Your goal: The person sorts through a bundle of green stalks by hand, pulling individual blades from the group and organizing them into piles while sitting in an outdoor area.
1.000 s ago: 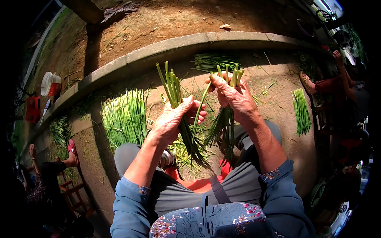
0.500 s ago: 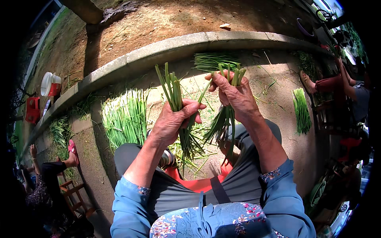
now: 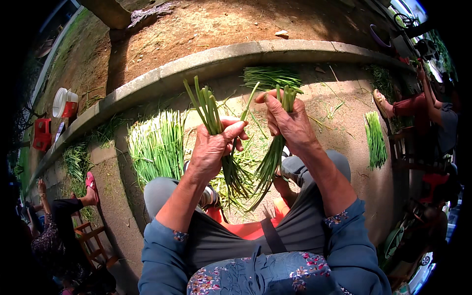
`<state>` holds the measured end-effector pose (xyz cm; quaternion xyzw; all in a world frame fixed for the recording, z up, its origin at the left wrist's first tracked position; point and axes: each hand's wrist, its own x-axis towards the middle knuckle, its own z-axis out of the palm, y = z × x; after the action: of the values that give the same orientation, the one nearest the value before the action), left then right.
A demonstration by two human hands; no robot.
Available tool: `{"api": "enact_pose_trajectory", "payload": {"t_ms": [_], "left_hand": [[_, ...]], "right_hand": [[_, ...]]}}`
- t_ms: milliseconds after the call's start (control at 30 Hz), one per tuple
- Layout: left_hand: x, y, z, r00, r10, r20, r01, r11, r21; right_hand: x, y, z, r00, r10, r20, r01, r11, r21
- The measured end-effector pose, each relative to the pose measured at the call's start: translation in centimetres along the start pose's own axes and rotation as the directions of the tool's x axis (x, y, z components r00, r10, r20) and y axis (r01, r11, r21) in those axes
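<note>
My left hand [image 3: 212,147] is closed around a bunch of long green chive-like stalks [image 3: 208,112], cut ends up and thin leafy ends hanging below. A single stalk [image 3: 250,100] sticks up from between its thumb and fingers, leaning right. My right hand [image 3: 293,124] grips a second bunch of stalks [image 3: 269,164], drooping down and left. Its thumb and forefinger are close beside the single stalk's tip; I cannot tell whether they touch it. Beyond my left wrist lies a big pile of stalks [image 3: 156,147] with pale ends.
Trimmed bundles lie by the curb [image 3: 273,77] and at the right [image 3: 375,140]. Loose scraps [image 3: 231,194] litter the ground between my feet. A low concrete curb [image 3: 216,60] crosses ahead. Seated people flank me. A white bucket [image 3: 61,102] and red crate [image 3: 42,134] stand left.
The single stalk, before held by its top in my right fingers, now stands up from my left hand, apart from or just beside the right fingertips. Both hands have shifted slightly.
</note>
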<state>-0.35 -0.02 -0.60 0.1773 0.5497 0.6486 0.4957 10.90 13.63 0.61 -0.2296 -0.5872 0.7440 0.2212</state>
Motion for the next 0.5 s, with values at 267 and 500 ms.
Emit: {"api": "enact_pose_trajectory", "payload": {"t_ms": [267,500], "left_hand": [[0.07,-0.67,-0.09,0.998,0.069,-0.01,-0.069,0.996,0.051],[0.09,-0.65,0.19,0.991,0.136,-0.019,-0.132,0.983,0.127]], "right_hand": [[-0.3,-0.48,1.05,0.994,-0.114,0.006,0.101,0.856,-0.507],[-0.22,0.2,0.96,0.98,-0.201,-0.01,0.158,0.803,-0.575]]}}
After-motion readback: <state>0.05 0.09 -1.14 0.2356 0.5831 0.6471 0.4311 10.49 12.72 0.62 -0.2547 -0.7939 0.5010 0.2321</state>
